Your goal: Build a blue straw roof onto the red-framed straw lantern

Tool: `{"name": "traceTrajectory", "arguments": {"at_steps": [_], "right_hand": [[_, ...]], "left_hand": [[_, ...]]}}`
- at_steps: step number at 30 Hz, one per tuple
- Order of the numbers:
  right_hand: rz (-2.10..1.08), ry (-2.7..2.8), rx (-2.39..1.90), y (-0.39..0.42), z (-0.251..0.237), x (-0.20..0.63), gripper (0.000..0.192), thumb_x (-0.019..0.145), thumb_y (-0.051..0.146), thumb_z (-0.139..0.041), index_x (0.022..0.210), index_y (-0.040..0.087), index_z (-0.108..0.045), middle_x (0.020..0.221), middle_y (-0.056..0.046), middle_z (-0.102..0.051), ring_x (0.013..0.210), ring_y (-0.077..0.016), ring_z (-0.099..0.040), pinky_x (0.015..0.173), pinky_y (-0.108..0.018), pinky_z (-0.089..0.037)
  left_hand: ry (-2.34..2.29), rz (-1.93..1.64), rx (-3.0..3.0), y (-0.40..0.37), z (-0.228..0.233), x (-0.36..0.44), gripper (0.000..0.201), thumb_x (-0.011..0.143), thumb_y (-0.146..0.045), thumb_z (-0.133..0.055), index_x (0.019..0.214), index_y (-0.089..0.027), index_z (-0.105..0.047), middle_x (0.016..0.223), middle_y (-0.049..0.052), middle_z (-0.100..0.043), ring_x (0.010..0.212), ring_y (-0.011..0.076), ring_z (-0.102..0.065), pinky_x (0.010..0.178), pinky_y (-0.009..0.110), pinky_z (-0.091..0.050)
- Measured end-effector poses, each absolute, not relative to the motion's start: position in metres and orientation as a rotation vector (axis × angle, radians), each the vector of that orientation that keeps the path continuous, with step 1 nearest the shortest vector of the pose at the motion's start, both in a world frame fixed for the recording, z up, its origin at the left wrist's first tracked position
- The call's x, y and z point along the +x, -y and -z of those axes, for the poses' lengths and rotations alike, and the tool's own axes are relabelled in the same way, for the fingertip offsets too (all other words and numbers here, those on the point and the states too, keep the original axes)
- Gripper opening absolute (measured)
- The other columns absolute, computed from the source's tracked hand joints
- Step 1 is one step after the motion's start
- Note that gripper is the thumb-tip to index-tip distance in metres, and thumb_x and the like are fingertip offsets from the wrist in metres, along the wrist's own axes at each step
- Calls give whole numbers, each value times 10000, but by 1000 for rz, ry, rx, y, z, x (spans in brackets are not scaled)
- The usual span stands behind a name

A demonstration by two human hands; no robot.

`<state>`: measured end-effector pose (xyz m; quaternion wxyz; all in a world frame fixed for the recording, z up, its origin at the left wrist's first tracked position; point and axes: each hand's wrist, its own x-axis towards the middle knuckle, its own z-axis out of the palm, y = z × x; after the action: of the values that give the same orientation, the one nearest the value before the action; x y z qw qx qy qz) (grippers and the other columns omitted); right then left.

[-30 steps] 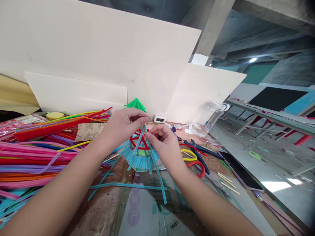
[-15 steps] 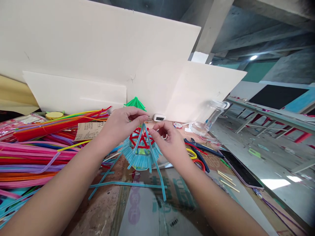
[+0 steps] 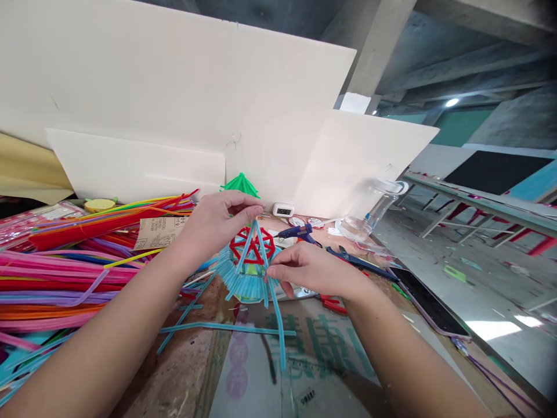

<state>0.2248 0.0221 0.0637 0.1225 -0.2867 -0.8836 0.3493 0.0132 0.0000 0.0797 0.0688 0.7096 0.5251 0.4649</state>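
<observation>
My left hand [image 3: 232, 217] pinches the top of a light blue pipe cleaner [image 3: 278, 331], which is bent there into a narrow peak. My right hand [image 3: 296, 267] has thumb and finger closed on the longer leg of this pipe cleaner, lower down. That leg hangs past my fingers towards the board. Behind the peak stands a small pipe-cleaner model with a red ring frame [image 3: 232, 249] and a skirt of light blue strips [image 3: 243, 284]. A green cone-shaped roof [image 3: 241, 184] shows above my left hand.
Coloured pipe cleaners [image 3: 52, 273] lie piled at left. A blue glue gun [image 3: 300, 232], a small digital timer [image 3: 283, 209], dark pliers [image 3: 361, 261], a phone [image 3: 429, 299] and a clear jug [image 3: 369, 209] sit at right. White boards [image 3: 174, 87] stand behind.
My right hand has slid down along the pipe cleaner's long leg, uncovering the glue gun. The leg's lower end has swung slightly left. My left hand keeps its pinch at the peak.
</observation>
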Motion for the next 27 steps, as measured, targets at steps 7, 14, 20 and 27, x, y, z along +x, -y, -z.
{"name": "traceTrajectory", "arguments": {"at_steps": [7,14,20,27], "right_hand": [[-1130,2534,-821,-20,-62,220,357,887,365,-517,604,185,-639,531,14,-620,473,-100,-467,476,-229,-341],[-1174,2528,-850,-17,-61,215,351,896,387,-499,624,186,-594,554,19,-603,503,-105,-474,517,-238,-363],[-1142,2528,-882,-18,-62,215,340,884,362,-507,603,186,-588,541,19,-593,487,-103,-445,501,-244,-340],[-1155,2563,-915,-19,-63,219,353,891,412,-508,652,169,-598,559,19,-588,501,-93,-445,500,-233,-332]], "left_hand": [[-1557,-1411,2139,0,-79,13,248,855,-392,-580,970,-253,-750,893,14,-742,732,157,-636,669,257,-487],[-1545,-1415,2141,0,-79,13,253,857,-393,-576,970,-245,-748,896,22,-740,745,159,-636,671,257,-491],[-1546,-1406,2144,0,-80,13,245,857,-382,-577,968,-247,-749,895,22,-740,746,159,-637,674,262,-493],[-1548,-1409,2159,0,-80,12,258,860,-408,-580,955,-239,-751,899,19,-738,756,157,-632,670,252,-484]]}}
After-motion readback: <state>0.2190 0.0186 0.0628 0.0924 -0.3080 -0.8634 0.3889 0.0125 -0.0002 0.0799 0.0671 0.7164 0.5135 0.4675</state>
